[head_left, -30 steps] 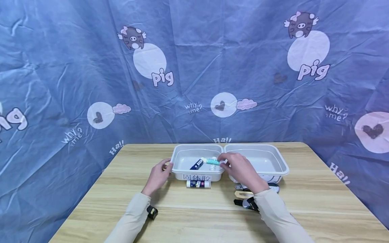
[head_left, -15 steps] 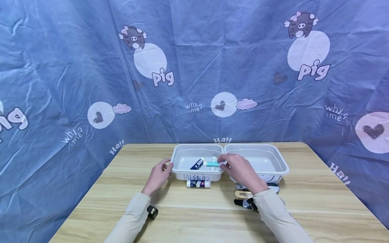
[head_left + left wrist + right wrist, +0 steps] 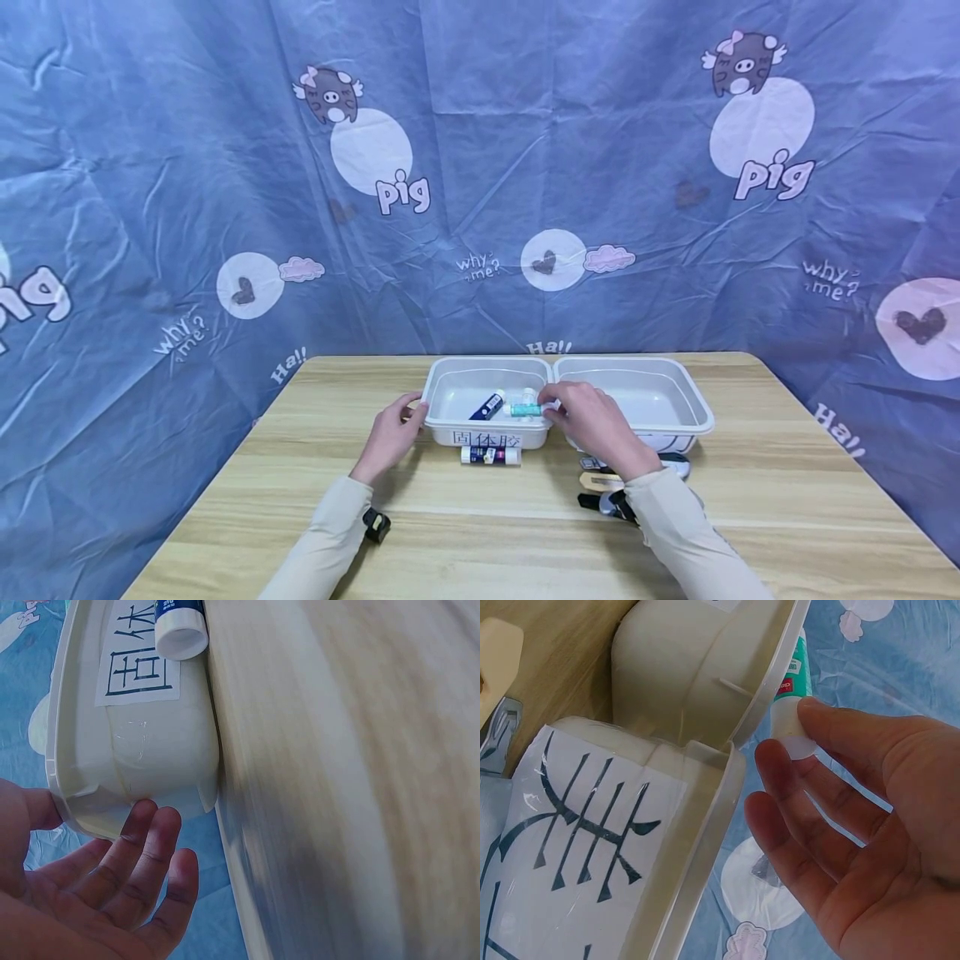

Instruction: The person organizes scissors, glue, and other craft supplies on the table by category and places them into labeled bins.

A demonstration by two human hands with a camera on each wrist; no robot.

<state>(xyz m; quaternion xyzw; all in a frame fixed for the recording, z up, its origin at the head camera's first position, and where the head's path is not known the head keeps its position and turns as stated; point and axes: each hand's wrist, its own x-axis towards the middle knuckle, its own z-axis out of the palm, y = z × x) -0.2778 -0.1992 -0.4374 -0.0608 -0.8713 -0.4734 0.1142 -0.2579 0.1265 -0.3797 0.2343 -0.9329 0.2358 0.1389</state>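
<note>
My right hand (image 3: 592, 423) pinches the white end of a green glue stick (image 3: 527, 410) between thumb and index finger, over the left white plastic bin (image 3: 442, 430). In the right wrist view the green glue stick (image 3: 795, 727) is partly behind the bin rim. My left hand (image 3: 392, 437) grips that bin's left corner, thumb at the rim and fingers against the outer wall (image 3: 150, 765). Inside lie a navy glue stick (image 3: 487, 406) and a whitish stick (image 3: 528, 393), partly hidden. Another navy glue stick (image 3: 489, 456) lies in front, below the bin's label.
A second white bin (image 3: 693, 400) stands against the first on the right, with a paper label (image 3: 592, 825) on its front. Several cutters, one a yellow utility knife (image 3: 597, 482), lie before it, partly under the right forearm. A blue printed cloth (image 3: 480, 167) hangs behind the table.
My right hand has lowered the green glue stick slightly toward the near side of the left bin, uncovering more of the whitish stick behind it. The left hand stays at the bin's corner.
</note>
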